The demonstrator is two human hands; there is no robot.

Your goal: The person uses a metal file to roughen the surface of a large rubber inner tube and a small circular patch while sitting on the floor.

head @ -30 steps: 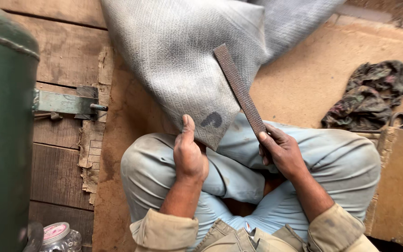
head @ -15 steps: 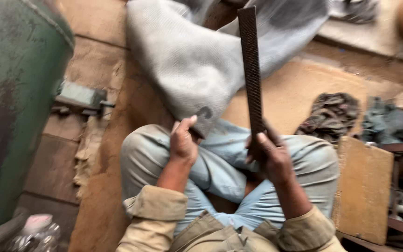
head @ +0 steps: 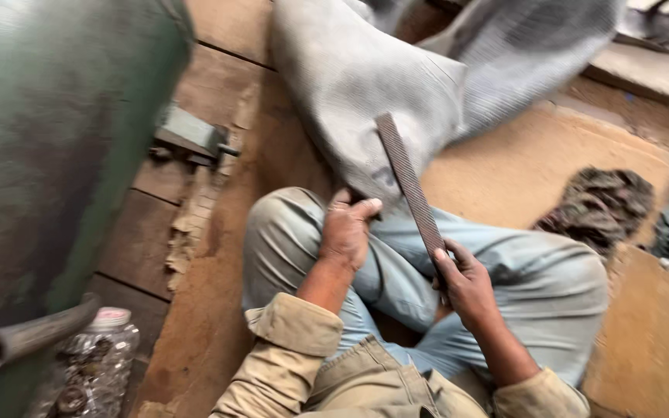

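One long, flat, dark metal file (head: pixel 410 186) in right hand (head: pixel 466 282), tilted upward.

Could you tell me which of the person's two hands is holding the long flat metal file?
The right hand grips the file; the left hand pinches the grey sack instead.

Worn brown wooden plank floor (head: pixel 218 46) under flat cardboard sheets (head: pixel 520 162), beside a large green metal tank (head: pixel 48 155).
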